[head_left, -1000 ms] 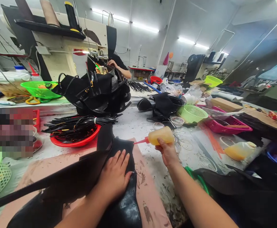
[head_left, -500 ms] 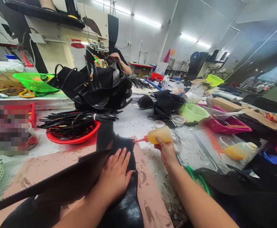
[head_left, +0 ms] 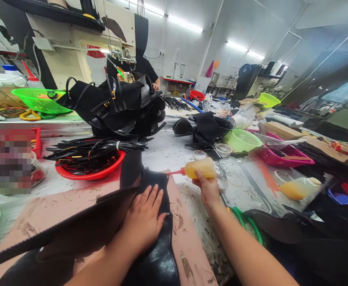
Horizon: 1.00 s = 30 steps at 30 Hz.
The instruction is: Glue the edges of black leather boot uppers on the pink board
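My left hand [head_left: 145, 216] lies flat with its fingers apart on a black leather piece [head_left: 156, 254] with stitched edges, pressing it onto a pink sheet [head_left: 188, 238]. A long dark strap [head_left: 72, 222] runs from the lower left up to beside that hand. My right hand [head_left: 206, 186] is wrapped round a squeeze bottle [head_left: 202, 168] of yellow liquid, tilted on its side. The bottle's thin red nozzle points left, its tip at the upper right edge of the black leather. Whether liquid comes out is too small to tell.
A red bowl [head_left: 90, 172] of black strips stands behind the left side of the sheet. Farther back are piled black leather pieces [head_left: 123, 107] and a sewing machine [head_left: 69, 51]. Right are a green basket [head_left: 242, 140], a pink basket [head_left: 284, 157], another bottle [head_left: 300, 188] and green-handled scissors [head_left: 251, 226].
The view has shifted very slightly. The nozzle tip sits a little higher at the leather's edge. Behind the machine, the other person's raised hand has dropped lower.
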{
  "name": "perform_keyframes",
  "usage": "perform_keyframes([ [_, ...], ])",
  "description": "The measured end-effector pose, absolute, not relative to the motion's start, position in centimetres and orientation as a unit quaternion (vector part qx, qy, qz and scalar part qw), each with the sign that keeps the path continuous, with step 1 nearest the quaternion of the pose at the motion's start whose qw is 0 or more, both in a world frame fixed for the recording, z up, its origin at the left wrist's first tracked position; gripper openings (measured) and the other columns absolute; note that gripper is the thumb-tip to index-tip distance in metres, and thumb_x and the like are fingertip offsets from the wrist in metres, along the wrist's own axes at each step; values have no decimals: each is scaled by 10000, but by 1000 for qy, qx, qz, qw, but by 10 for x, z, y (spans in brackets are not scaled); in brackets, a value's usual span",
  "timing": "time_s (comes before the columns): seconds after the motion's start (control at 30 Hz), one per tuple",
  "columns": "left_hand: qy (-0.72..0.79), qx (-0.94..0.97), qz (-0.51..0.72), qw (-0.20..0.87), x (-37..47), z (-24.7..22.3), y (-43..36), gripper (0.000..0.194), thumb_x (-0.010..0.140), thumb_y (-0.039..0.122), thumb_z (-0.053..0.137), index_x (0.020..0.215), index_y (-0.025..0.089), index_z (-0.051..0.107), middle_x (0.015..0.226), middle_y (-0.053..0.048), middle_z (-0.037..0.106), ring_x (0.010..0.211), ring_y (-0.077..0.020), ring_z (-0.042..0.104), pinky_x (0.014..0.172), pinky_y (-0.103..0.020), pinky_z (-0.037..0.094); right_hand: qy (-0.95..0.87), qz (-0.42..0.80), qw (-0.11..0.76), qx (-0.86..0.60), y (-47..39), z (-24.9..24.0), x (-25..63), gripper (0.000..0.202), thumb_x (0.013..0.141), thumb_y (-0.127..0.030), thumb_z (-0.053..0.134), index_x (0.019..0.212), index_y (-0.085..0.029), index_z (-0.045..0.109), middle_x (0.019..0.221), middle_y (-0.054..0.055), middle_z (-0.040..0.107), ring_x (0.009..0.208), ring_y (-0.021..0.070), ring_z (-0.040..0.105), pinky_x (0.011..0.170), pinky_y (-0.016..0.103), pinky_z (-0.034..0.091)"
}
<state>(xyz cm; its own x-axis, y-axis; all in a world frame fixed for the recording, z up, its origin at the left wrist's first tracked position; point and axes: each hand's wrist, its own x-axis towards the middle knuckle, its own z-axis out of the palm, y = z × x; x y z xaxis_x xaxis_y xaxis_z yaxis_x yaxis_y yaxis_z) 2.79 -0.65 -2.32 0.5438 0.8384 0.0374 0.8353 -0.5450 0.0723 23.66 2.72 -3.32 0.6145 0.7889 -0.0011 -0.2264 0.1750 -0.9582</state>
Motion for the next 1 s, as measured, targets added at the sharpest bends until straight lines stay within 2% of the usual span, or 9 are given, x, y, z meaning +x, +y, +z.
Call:
perform_keyframes([
  [0.4,475,879,43,12,28,-22,-7,500,866,356,394,1329,169,386,1420,-64,340,1290,-249,320,1008,-408,302,-272,351,714,-542,21,-36,237,557,479,-366,775,947,-180,539,824,0,619,510,91,554,413,199,457],
  [0.53,475,879,41,18,28,-21,-7,503,872,387,376,1326,174,393,1422,-60,338,1292,-242,318,1011,-396,300,-274,356,709,-544,18,-36,236,560,476,-370,774,949,-179,542,805,0,618,543,111,565,397,196,447],
  [1.0,472,881,34,10,28,-22,-8,517,876,401,359,1340,172,371,1429,-71,325,1296,-244,310,1016,-404,291,-269,376,695,-550,-2,-34,233,528,465,-376,783,900,-171,565,732,-24,596,496,87,536,375,178,445],
])
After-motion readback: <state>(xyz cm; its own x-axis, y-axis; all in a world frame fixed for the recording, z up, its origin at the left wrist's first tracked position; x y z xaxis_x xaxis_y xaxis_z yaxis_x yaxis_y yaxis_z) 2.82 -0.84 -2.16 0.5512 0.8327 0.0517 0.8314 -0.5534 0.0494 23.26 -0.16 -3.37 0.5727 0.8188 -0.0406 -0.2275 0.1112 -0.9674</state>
